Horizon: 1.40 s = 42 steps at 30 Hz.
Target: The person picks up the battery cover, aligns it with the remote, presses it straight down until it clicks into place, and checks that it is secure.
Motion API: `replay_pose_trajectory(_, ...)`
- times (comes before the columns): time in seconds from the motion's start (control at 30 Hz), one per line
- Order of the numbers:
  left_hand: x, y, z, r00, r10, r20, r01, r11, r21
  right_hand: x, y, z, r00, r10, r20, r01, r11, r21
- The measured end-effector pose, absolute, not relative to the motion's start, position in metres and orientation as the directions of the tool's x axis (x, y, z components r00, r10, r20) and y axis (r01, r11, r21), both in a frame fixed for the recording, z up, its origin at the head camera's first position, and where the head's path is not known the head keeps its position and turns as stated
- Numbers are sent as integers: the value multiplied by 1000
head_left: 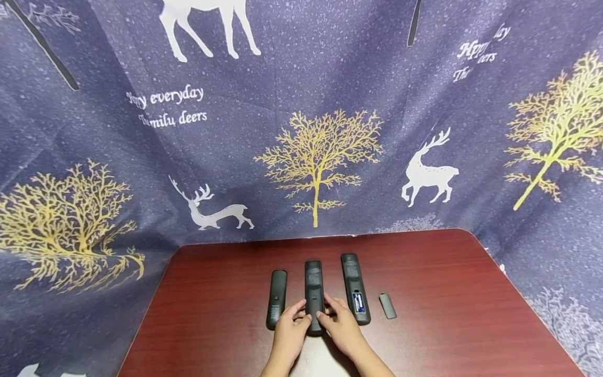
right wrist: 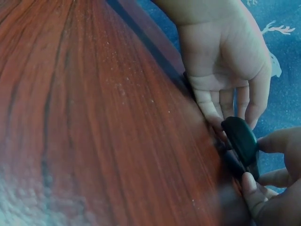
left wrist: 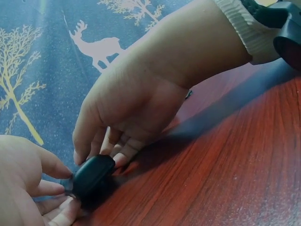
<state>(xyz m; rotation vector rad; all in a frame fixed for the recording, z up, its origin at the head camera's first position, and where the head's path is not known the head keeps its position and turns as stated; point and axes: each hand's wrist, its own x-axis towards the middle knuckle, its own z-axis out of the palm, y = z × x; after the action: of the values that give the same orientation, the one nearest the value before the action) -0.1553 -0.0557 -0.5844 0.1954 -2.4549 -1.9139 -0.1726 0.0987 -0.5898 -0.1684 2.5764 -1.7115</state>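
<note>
Face down on the table, the middle black remote control [head_left: 313,277] has my two hands at its lower end. My left hand [head_left: 289,329] holds its left side between thumb and fingers. On the opposite side, my right hand [head_left: 343,325] grips the edge, thumb near the back cover. The rounded end of this remote [left wrist: 94,175] shows between both hands in the left wrist view. In the right wrist view, the remote's end [right wrist: 241,139] appears slightly raised on one side. Whether its battery cover has shifted cannot be told.
Left of the hands lies another black remote [head_left: 278,293]. On the right, a third remote [head_left: 351,272] has its battery compartment uncovered, with blue batteries [head_left: 359,302] inside. A loose battery cover [head_left: 388,306] lies beyond it on the red-brown table [head_left: 212,314]. Patterned cloth [head_left: 282,78] hangs behind.
</note>
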Motion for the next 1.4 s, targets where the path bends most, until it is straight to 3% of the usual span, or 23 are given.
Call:
replay_pose_trajectory(0.67, -156, -56, -589, -994, -111, -15, -44, 265, 963, -172, 96, -584, -997, -80, 3, -35, 394, -918)
replay_pose_trajectory(1.4, -156, -55, -594, -993, -122, -7, -35, 233, 972, -176, 94, -591, -997, -66, 28, -57, 502, -863)
